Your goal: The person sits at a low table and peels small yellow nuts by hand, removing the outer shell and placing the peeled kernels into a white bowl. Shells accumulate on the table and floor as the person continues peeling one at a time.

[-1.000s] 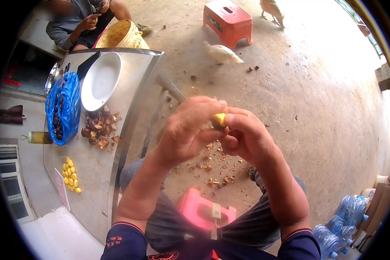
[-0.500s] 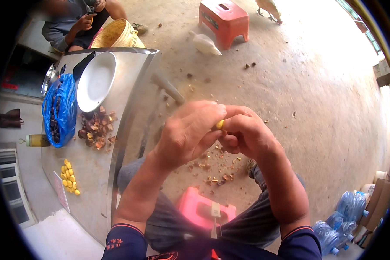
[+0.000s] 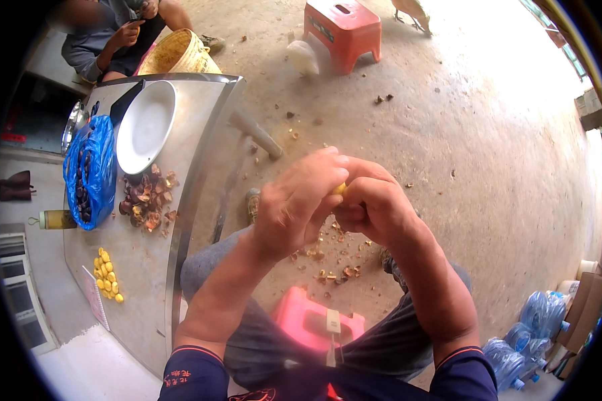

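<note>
In front of me, over the floor, my left hand (image 3: 294,200) and my right hand (image 3: 376,204) meet with their fingers bent inward. Between their fingertips is a small yellow peeled chestnut (image 3: 341,188), mostly covered by the fingers. Both hands are closed on it. On the table to my left lies a cluster of yellow peeled chestnuts (image 3: 105,273). Beyond them is a heap of brown shells (image 3: 148,199). A blue plastic bag (image 3: 100,150) holds dark unpeeled chestnuts (image 3: 82,194).
A white oval dish (image 3: 147,127) stands on the grey table (image 3: 144,267). Shell bits (image 3: 341,274) lie on the floor between my legs. A red stool (image 3: 344,30) and two birds are ahead. Another person sits behind a yellow bucket (image 3: 180,53). Plastic bottles (image 3: 508,357) lie at right.
My fingers have closed further over the chestnut, so less of it shows. The white bird near the red stool has turned and shifted left.
</note>
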`<state>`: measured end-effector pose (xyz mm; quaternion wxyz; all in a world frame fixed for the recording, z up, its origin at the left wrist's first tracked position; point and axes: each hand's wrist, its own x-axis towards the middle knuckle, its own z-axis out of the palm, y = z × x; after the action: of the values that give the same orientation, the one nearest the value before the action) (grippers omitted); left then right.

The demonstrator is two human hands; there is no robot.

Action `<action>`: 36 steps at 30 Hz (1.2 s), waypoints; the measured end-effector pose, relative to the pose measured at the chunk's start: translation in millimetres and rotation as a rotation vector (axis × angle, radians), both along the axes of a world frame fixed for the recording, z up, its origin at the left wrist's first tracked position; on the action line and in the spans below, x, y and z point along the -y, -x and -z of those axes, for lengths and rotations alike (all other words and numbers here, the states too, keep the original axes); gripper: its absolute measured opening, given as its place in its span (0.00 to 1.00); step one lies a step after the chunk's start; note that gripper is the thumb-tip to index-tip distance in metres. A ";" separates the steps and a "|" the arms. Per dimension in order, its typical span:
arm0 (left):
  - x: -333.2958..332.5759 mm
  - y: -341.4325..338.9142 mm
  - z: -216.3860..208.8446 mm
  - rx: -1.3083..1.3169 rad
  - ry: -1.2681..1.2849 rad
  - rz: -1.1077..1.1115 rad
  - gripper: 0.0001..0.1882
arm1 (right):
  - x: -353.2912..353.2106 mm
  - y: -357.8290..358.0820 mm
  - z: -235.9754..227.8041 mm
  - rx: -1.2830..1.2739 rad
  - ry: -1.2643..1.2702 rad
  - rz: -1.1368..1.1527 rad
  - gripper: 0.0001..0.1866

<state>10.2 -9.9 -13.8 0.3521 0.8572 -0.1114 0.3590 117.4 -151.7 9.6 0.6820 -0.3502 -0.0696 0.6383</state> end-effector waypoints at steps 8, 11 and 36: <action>8.9 8.8 8.0 -0.055 0.442 -0.057 0.14 | -1.3 7.4 -6.7 0.032 0.037 0.006 0.14; 3.0 8.2 -1.7 -0.068 0.492 -0.041 0.14 | -2.4 7.3 -9.1 0.135 0.125 -0.040 0.16; -10.8 14.3 -23.3 -0.345 -0.047 -0.113 0.22 | -1.7 3.4 7.7 0.217 0.172 0.059 0.17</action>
<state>-4.1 0.9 9.5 0.3251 0.9190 -0.0091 0.2229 114.0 -150.0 1.9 0.6564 -0.4764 -0.0776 0.5798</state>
